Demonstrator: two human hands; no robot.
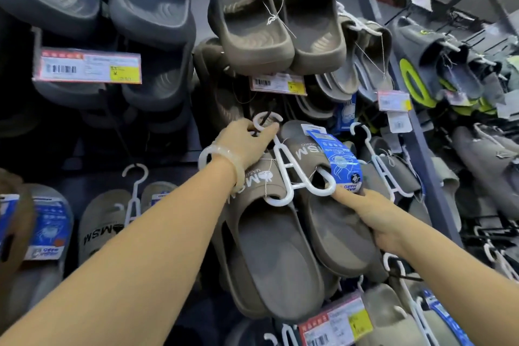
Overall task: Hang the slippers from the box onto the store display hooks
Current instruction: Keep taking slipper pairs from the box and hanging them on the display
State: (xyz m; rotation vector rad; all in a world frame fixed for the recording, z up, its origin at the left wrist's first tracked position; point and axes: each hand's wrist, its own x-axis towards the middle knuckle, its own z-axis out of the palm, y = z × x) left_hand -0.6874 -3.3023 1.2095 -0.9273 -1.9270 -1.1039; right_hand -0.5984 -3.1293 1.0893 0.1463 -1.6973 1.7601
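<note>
Crowding around, hung slippers (278,22) flank the taupe pair (280,247); left hand (241,140) pinches hanger (283,166), right hand (373,216) grips slipper.

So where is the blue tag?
In the head view, right of centre, the blue tag hangs on the brown slippers, just above the right hand.

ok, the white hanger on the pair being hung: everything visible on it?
The white plastic hanger has a round top loop, a narrow ladder-like stem and two lower hooks threaded under the straps of the brown slippers. It tilts left. The left hand pinches its loop at a dark display hook; the right hand holds the slipper beside it.
</note>
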